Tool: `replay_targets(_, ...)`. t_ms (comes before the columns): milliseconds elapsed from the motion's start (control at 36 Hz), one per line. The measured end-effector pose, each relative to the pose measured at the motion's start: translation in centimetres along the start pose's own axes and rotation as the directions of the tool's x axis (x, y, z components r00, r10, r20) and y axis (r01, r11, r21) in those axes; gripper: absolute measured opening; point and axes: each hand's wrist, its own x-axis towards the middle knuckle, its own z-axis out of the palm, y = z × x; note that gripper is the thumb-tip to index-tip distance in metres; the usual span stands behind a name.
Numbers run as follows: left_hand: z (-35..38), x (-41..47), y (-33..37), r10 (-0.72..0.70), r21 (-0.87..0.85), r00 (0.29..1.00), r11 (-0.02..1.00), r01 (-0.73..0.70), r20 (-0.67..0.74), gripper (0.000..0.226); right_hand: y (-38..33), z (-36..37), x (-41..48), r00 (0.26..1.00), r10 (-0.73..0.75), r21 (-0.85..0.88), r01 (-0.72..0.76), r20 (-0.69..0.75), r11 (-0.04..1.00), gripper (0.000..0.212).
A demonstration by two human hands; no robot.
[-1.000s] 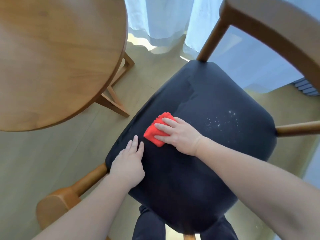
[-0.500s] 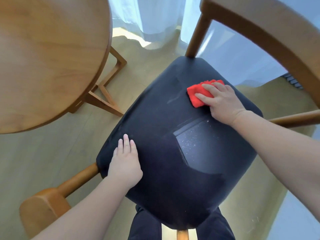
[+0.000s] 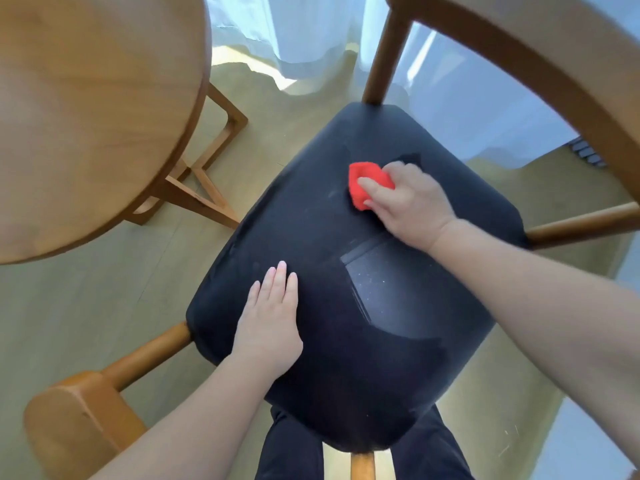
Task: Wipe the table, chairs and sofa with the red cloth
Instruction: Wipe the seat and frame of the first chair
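red cloth point(image 3: 362, 176) shifted left, well inside seat point(image 3: 311, 223) edges

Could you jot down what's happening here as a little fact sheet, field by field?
Activity: wiping the chair seat
Tool: red cloth, bunched, on the seat's far part
Wiping: right hand grips the cloth against the dark cushion
Bracing: left hand lies flat on the seat's near left, fingers straight
Nearby: round wooden table at left; white curtains beyond

Bare forearms point(image 3: 194, 410) lead to the left hand point(image 3: 268, 317) and right hand point(image 3: 412, 199), with dark navy trousers point(image 3: 294, 445) worn below.
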Motion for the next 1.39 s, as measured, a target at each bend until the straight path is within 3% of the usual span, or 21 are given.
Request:
replay_targets(83,0.4,-0.2,-0.2,-0.006,0.014,1.000,1.000,0.006,0.020,0.077,-5.9,0.8,-2.9,0.996,-0.083,0.070,0.084,-0.011,0.994,0.031)
replay_targets(167,0.8,-0.2,-0.6,-0.010,0.035,0.999,0.999,0.008,0.044,0.078,-9.9,2.6,-7.3,0.971,-0.189,0.020,0.189,0.144,0.982,0.038)
replay_targets(417,1.2,0.0,-1.2,0.002,0.015,0.999,1.000,-0.003,0.049,0.082,-6.4,2.5,-7.0,0.918,-0.326,-0.012,0.337,0.228,0.941,0.052)
replay_targets(528,1.3,0.0,-1.3,0.010,0.011,0.999,1.000,-0.011,0.039,0.084,-1.8,1.4,-6.1,0.953,-0.214,-0.076,0.235,0.217,0.969,0.044)
replay_targets(667,1.3,0.0,-1.0,0.003,-0.012,0.999,1.000,-0.003,0.040,0.083,4.2,0.1,-4.6,0.981,0.060,-0.164,-0.030,0.183,0.986,0.042)
replay_targets(833,1.3,0.1,-1.1,0.011,-0.010,0.999,1.000,-0.011,0.040,0.082,6.4,0.4,-4.4,0.946,0.315,-0.276,-0.284,0.075,0.918,0.042)
replay_targets(889,1.3,0.1,-1.0,0.009,-0.002,0.999,1.000,-0.009,0.039,0.082,6.3,0.1,-4.4,0.921,0.376,-0.261,-0.340,0.102,0.904,0.045)
replay_targets(972,1.5,0.1,-0.8,-0.001,0.014,0.999,1.000,0.000,0.039,0.081,5.5,-0.5,-4.6,0.897,0.407,-0.252,-0.359,0.171,0.898,0.056)
replay_targets(1111,0.6,0.3,-0.4,0.006,0.050,0.998,0.999,-0.009,0.058,0.075,5.1,-1.3,-3.7,0.858,0.445,-0.209,-0.400,0.257,0.892,0.051)
replay_targets(1278,-1.3,1.0,-0.5,0.116,0.128,0.993,0.985,-0.113,-0.014,0.073,-2.5,-0.8,-7.0,0.865,0.499,0.016,-0.499,-0.049,0.867,0.045)
replay_targets(1389,-2.6,3.0,-0.7,0.204,0.186,0.979,0.963,-0.197,-0.020,0.083,-10.7,0.4,-10.4,0.885,0.460,0.075,-0.455,-0.071,0.887,0.040)
